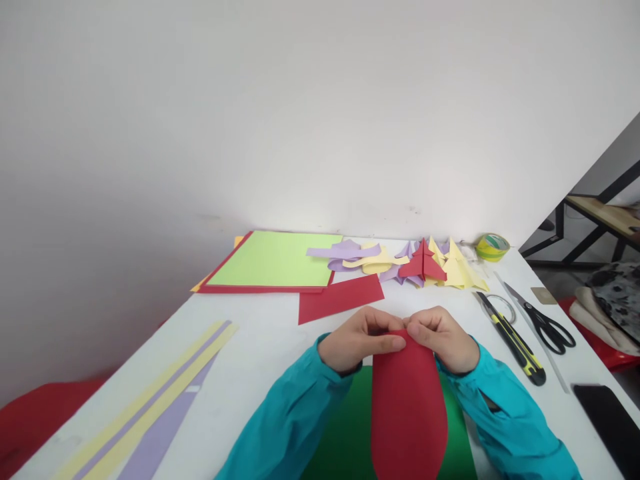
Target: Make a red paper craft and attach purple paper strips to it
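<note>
A sheet of red paper (409,407) is bent over in a curve, its far end pinched by both hands. My left hand (361,339) grips that end from the left, thumb on top and fingers behind it. At the same end my right hand (443,337) is closed, its thumb and forefinger on the paper's right corner. The fingertips of both hands nearly meet. Beneath the red paper lies a green mat (345,427). Just beyond my hands is a flat red paper piece (343,299).
A light green sheet stack (280,260) lies at the back, beside folded paper shapes (424,263). To the right are a tape roll (493,247), a utility knife (515,343), scissors (545,327) and a black phone-like slab (607,420). Paper strips (160,400) lie left.
</note>
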A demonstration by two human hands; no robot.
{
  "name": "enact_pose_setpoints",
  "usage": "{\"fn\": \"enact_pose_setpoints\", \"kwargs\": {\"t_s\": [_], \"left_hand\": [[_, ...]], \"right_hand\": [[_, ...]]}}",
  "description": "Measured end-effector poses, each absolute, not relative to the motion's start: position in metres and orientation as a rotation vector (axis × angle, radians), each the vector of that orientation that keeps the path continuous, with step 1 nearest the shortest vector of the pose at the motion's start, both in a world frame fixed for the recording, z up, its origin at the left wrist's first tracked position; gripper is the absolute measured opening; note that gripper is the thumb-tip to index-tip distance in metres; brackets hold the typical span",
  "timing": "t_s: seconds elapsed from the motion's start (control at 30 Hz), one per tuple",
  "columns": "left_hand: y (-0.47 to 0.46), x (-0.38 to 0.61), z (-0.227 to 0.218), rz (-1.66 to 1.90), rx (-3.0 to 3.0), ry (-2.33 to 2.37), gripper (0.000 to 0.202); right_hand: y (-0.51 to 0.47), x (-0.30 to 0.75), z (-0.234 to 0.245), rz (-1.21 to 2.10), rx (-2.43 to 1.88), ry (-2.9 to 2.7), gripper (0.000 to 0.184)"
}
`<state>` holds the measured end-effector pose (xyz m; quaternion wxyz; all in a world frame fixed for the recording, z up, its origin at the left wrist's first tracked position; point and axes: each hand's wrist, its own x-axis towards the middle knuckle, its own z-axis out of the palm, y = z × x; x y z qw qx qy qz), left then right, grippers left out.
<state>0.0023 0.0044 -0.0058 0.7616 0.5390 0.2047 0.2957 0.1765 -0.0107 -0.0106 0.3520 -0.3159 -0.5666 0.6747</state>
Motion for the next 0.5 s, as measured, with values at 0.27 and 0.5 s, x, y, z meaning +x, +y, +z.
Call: {"fn": "enact_pose_setpoints", "kwargs": {"t_s": [0.27, 0.5], "left_hand": [[0.0057, -0.0005, -0.0017, 0.589, 1.230, 0.485, 0.023], [0.0030, 0.0011, -0.0027, 0.523, 1.195, 0.519, 0.026]], "right_hand": [[-0.0150, 0.1733, -0.0065, 1.676, -0.900, -1.562, 0.047], [-0.0142, 0.1731, -0.0029, 1.610, -0.943, -1.597, 0.047]]}}
